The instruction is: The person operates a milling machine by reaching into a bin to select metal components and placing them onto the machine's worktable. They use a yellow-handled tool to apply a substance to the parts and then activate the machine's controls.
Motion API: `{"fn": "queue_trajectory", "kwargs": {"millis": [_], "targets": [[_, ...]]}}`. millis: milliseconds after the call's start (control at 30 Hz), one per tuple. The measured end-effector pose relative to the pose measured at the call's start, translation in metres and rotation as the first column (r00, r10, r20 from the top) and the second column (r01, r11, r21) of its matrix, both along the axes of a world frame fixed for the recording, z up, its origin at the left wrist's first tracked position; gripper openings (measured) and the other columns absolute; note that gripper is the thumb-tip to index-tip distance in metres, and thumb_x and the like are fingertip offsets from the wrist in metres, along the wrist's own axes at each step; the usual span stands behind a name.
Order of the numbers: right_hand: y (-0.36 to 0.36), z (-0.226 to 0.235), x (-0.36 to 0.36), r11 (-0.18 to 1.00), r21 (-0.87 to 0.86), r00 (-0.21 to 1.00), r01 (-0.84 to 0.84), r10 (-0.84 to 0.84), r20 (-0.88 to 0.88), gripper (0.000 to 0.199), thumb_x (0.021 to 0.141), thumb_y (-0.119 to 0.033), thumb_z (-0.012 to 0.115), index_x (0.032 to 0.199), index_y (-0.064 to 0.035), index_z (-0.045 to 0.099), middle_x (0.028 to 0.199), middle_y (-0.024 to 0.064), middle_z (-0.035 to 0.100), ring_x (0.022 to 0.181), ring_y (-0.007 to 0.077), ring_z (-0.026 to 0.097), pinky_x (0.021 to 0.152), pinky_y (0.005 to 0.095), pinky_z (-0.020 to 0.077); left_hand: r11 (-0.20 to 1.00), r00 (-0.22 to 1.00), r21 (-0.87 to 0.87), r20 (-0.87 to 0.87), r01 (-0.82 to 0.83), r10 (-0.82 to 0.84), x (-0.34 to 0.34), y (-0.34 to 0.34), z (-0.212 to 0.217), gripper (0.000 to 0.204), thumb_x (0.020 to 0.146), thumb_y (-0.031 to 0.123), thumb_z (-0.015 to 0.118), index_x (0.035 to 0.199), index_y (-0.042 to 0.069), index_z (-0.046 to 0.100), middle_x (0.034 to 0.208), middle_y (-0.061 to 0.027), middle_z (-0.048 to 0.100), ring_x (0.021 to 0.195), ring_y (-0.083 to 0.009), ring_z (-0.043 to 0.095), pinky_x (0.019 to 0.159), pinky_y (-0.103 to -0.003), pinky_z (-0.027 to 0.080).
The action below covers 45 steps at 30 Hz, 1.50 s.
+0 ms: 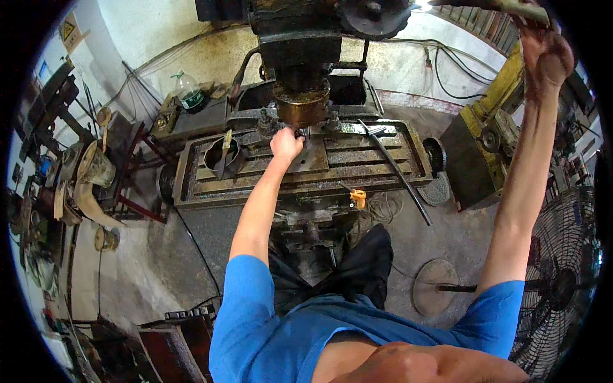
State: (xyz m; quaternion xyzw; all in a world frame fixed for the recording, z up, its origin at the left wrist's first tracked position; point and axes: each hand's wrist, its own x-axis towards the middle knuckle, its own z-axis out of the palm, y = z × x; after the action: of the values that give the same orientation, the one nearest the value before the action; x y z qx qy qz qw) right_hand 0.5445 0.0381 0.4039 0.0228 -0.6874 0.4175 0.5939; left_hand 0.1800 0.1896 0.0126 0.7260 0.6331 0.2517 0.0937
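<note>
A milling machine's dark head stands in front of me, with a brownish round spindle end low over the slotted table. My left hand is closed just below the spindle, by a small dark part on the table; what its fingers hold, if anything, is hidden. Raised high at the far right, my right hand is wrapped round a lever handle at the upper edge of view. A clamped bar lies right of the spindle.
A long metal bar slants over the table's right front edge. A cut-open container with a brush stands on the table's left. An orange object hangs at the front. A floor fan is at right, a plastic bottle behind left.
</note>
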Motion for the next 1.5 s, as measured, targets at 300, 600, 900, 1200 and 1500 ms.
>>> {"fn": "queue_trajectory", "kwargs": {"millis": [300, 600, 900, 1200, 1500], "targets": [[-0.042, -0.167, -0.054, 0.546, 0.298, 0.617, 0.783, -0.742, -0.261, 0.014, 0.065, -0.014, 0.046, 0.067, -0.0018, 0.039, 0.072, 0.0128, 0.045, 0.086, 0.0359, 0.052, 0.093, 0.0622, 0.0291, 0.997, 0.996, 0.06, 0.084, -0.044, 0.039, -0.006, 0.005, -0.019, 0.039, 0.063, 0.034, 0.072, 0.072, -0.002, 0.06, 0.074, -0.0194, 0.061, 0.075, -0.0352, 0.059, 0.065, -0.042, 0.048], [-0.049, -0.152, -0.057, 0.47, 0.247, 0.516, 0.847, -0.839, -0.175, 0.019, 0.059, -0.016, 0.047, 0.067, -0.0017, 0.038, 0.073, 0.0137, 0.046, 0.088, 0.0335, 0.051, 0.094, 0.0602, 0.0272, 0.995, 0.996, 0.096, 0.08, -0.033, 0.025, -0.005, 0.01, -0.024, 0.038, 0.064, 0.033, 0.072, 0.073, -0.002, 0.06, 0.076, -0.0195, 0.061, 0.076, -0.0348, 0.06, 0.065, -0.042, 0.048], [-0.045, -0.183, -0.068, 0.518, 0.224, 0.564, 0.825, -0.776, -0.284, 0.017, 0.059, -0.013, 0.05, 0.066, -0.0028, 0.039, 0.073, 0.0127, 0.048, 0.088, 0.0333, 0.052, 0.096, 0.057, 0.0271, 0.999, 1.0, 0.044, 0.022, -0.024, 0.023, -0.012, 0.003, -0.014, 0.033, 0.069, 0.03, 0.068, 0.088, 0.004, 0.063, 0.078, -0.0174, 0.062, 0.073, -0.0337, 0.06, 0.064, -0.042, 0.048], [-0.054, -0.177, -0.063, 0.508, 0.193, 0.543, 0.84, -0.787, -0.293, 0.015, 0.05, -0.007, 0.04, 0.064, -0.0017, 0.037, 0.072, 0.0145, 0.046, 0.086, 0.0334, 0.052, 0.096, 0.0572, 0.0274, 0.86, 0.959, 0.47, -0.086, -0.199, 0.27, -0.142, -0.097, 0.043, 0.042, 0.078, 0.036, 0.058, 0.113, 0.014, 0.053, 0.08, -0.0155, 0.059, 0.064, -0.0323, 0.06, 0.053, -0.041, 0.047], [-0.044, -0.167, -0.058, 0.523, 0.26, 0.579, 0.812, -0.779, -0.241, 0.016, 0.062, -0.015, 0.049, 0.066, -0.0014, 0.041, 0.075, 0.0129, 0.048, 0.088, 0.0329, 0.052, 0.093, 0.0559, 0.0304, 0.86, 0.976, 0.5, -0.115, -0.103, 0.184, -0.191, -0.081, -0.014, 0.027, 0.085, 0.02, 0.05, 0.107, 0.006, 0.058, 0.061, -0.0125, 0.059, 0.052, -0.0248, 0.059, 0.045, -0.036, 0.045]]}}
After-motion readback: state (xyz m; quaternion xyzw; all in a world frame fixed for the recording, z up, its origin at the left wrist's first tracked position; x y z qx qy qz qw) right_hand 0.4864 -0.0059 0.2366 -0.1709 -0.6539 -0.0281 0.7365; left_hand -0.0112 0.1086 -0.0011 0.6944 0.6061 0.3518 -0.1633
